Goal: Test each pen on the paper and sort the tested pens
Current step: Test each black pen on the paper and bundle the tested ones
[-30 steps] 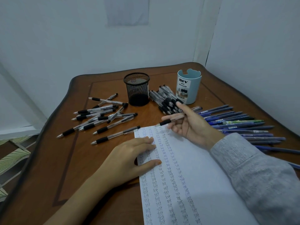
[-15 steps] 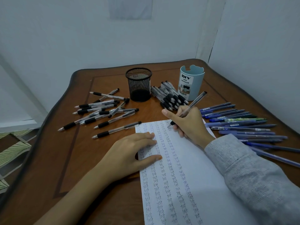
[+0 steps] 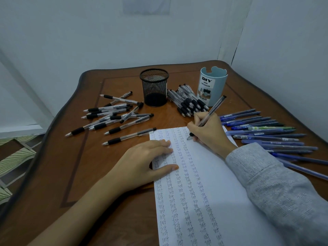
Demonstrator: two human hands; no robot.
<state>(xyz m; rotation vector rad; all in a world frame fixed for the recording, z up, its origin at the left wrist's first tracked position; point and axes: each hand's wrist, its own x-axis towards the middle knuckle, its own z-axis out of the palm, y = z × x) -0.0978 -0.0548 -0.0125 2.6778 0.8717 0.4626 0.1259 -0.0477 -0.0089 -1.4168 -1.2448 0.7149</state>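
The right hand (image 3: 209, 132) pinched a pen (image 3: 215, 106) in a writing grip. Its tip touched the top of the paper (image 3: 221, 174), and its long axis leaned away to the far right. The left hand (image 3: 145, 160) lay flat, fingers straight, on the paper's left edge.

Cup (image 3: 220, 89), white label (image 3: 205, 87): "DIY" in bold, "DESK ORGANIZER" under it. Barcode at the label's foot, digits too small to read. Paper (image 3: 229, 174): handwritten "Test", repeated down several columns.
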